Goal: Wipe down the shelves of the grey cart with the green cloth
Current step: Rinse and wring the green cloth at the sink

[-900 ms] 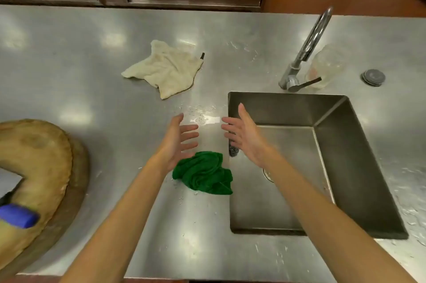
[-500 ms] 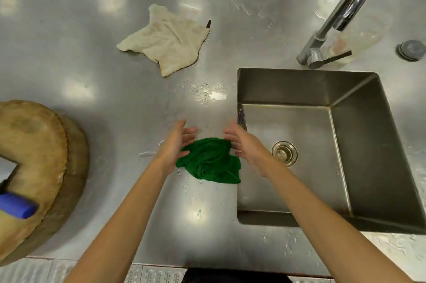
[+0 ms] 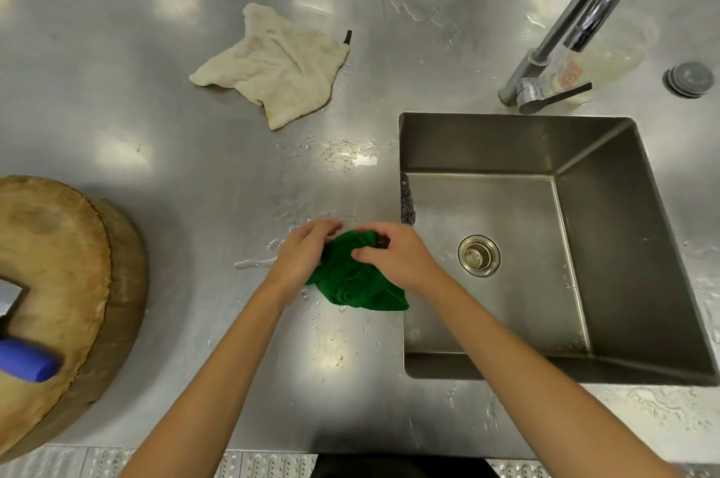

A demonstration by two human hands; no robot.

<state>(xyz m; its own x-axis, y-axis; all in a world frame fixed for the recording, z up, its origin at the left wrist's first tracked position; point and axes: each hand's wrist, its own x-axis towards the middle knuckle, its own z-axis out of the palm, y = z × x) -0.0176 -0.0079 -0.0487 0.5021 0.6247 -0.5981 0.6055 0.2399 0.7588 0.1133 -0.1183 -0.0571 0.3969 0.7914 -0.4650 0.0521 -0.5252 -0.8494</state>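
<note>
Two hands are closing on the green cloth [image 3: 352, 282], which is lying bunched on the steel surface [image 3: 195, 173] right at the sink's left rim, nearer the front edge than the back, w/ one corner poking over the lip. Your left hand [image 3: 302, 251] is curling its fingers round the cloth's far-left side. Your right hand [image 3: 393, 257] is curling over the top, thumb pinching a fold.

Both are gripping it, prob. b/c you're gathering the wad from two sides so nothing is trailing on the lift, or you're getting set to wring it over the sink [image 3: 607, 243]; can't tell which. The cloth is sitting among water drops [image 3: 346, 156], so it's likely damp, and parking it beside the basin is making sense.

Inside the sink, the drain strainer [image 3: 479, 255] is sitting mid-floor and a dark scourer [image 3: 406, 200] is leaning on the left wall. The tap [image 3: 576, 21] is standing behind the sink's back rim, w/ a clear tub [image 3: 607, 56] behind it and a grey plug [image 3: 689, 79] nearer the right edge.

A beige cloth [image 3: 280, 66] is lying spread toward the back edge, well apart from your hands, and isn't the one you're needing. A wooden block [image 3: 54, 271] is sitting at the left edge, w/ a blue handle [image 3: 25, 358] lying on it.

The grey cart isn't showing, so you're at the pick-up step, no shelf wiped yet.
</note>
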